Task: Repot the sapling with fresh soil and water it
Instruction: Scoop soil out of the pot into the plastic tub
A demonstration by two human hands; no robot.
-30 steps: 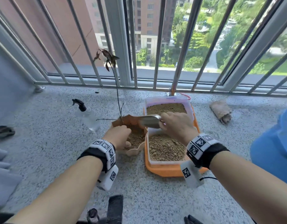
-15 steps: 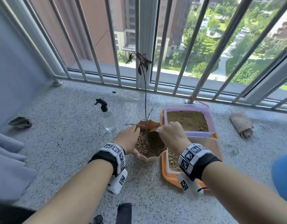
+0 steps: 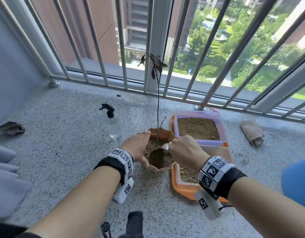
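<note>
left hand [image 3: 137, 146] grips the pot [image 3: 161, 166] rim to steady it | right hand [image 3: 183, 149] holds the scoop [image 3: 162, 147], tipped over the soil | sapling [image 3: 158, 107] upright in the pot, beside the soil boxes [image 3: 222, 129] on the floor

The speckled grey stone floor [image 3: 66, 152] looks rough and matt. At frame centre, the scalloped terracotta-coloured plastic pot [image 3: 162, 134] holds coarse, crumbly brown soil [image 3: 158, 158]. Left of it stands a clear, glossy plastic spray bottle [image 3: 114, 124] with a black trigger. Right of centre, translucent plastic tubs [image 3: 199, 115] sit in a smooth orange tray [image 3: 178, 185]. Painted metal bars [image 3: 96, 42] cross the top.
</note>
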